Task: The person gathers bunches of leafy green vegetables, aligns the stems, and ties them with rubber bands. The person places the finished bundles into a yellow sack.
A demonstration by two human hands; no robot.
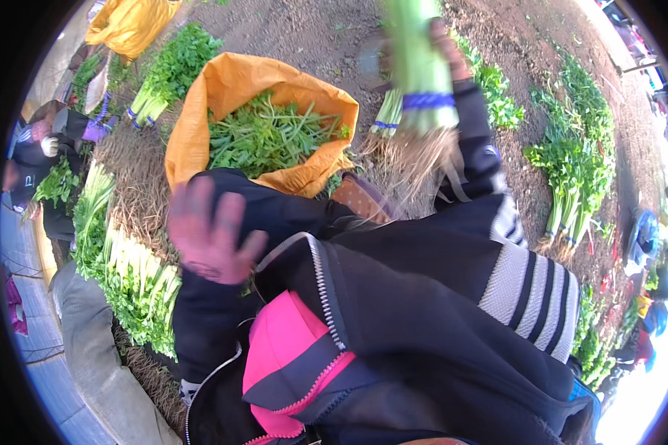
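My right hand grips the stalks of a celery bunch at the upper right, blurred by motion. A blue band wraps the bunch just above its roots, which hang down over the soil. Behind it lies another blue-banded bunch. My left hand is raised at the left with its fingers spread and holds nothing. Just beyond that hand stands an orange woven sack, its mouth wide and its inside filled with loose green leaves and stems.
Rooted celery is heaped at the left beside a person's grey-clad leg. Banded bunches lie beyond the sack, near a yellow bag. More bunches lie on the soil at right. Another person is at far left.
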